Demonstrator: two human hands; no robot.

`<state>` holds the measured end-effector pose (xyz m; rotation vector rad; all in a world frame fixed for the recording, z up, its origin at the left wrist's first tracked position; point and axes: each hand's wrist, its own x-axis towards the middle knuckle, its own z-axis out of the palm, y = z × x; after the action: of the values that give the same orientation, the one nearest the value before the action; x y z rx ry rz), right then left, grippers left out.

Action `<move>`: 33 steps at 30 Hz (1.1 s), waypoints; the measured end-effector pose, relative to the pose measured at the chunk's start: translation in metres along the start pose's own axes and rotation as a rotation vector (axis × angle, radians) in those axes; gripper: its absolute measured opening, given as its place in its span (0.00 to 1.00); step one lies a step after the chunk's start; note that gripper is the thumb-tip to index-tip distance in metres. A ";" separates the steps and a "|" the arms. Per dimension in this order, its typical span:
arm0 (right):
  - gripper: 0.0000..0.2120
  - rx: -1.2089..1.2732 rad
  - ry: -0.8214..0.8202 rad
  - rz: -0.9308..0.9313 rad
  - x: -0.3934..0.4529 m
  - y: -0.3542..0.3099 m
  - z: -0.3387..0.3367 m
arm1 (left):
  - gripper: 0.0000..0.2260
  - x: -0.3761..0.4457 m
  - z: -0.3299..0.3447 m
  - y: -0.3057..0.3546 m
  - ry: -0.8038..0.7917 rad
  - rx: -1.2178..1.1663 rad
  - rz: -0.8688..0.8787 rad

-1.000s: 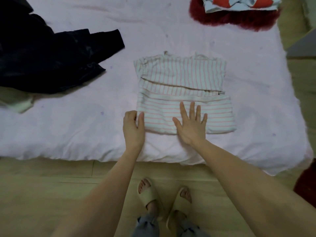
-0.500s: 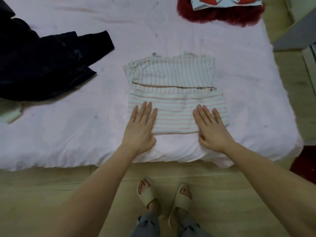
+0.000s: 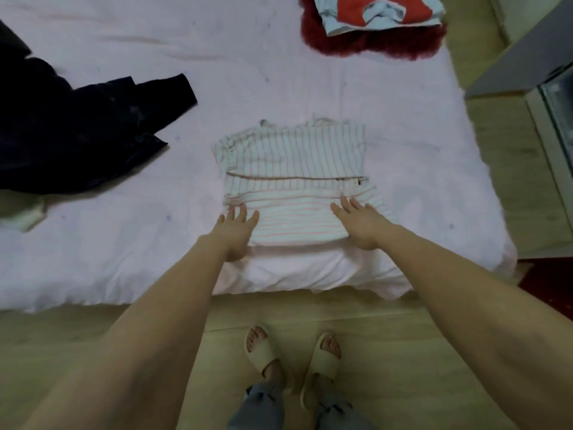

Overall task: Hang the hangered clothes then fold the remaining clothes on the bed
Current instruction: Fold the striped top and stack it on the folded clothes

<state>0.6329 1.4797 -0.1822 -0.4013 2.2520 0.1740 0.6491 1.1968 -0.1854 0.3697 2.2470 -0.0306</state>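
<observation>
A pink-and-white striped garment (image 3: pixel 294 169) lies partly folded on the pale pink bed (image 3: pixel 403 144), its lower part doubled up toward me. My left hand (image 3: pixel 237 232) lies flat with straight fingers on the fold's near left corner. My right hand (image 3: pixel 359 223) lies flat on the near right part of the fold. Neither hand grips the cloth.
A dark navy garment (image 3: pixel 68 128) sprawls at the bed's left. A folded blue-and-red piece (image 3: pixel 381 10) rests on a dark red fluffy item (image 3: pixel 372 45) at the far right. A grey cabinet (image 3: pixel 527 66) stands right of the bed. My slippered feet (image 3: pixel 291 358) stand on wooden floor.
Both hands slid forward and outward over the striped fold, the left opening from curled fingers to flat, the right moving from the middle to the right side.
</observation>
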 end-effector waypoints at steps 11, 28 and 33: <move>0.07 0.200 -0.012 -0.049 -0.031 0.039 -0.105 | 0.02 -0.045 -0.083 -0.049 0.156 -0.767 -0.009; 0.21 0.173 0.592 0.163 0.124 0.044 -0.105 | 0.25 0.091 -0.090 -0.025 0.747 -0.425 -0.567; 0.28 0.114 0.634 -0.079 0.118 0.018 -0.076 | 0.30 0.101 -0.067 -0.009 0.634 -0.174 -0.294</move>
<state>0.5004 1.4501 -0.2224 -0.5376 2.8415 -0.1463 0.5355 1.2239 -0.2187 -0.0657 2.8866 0.1467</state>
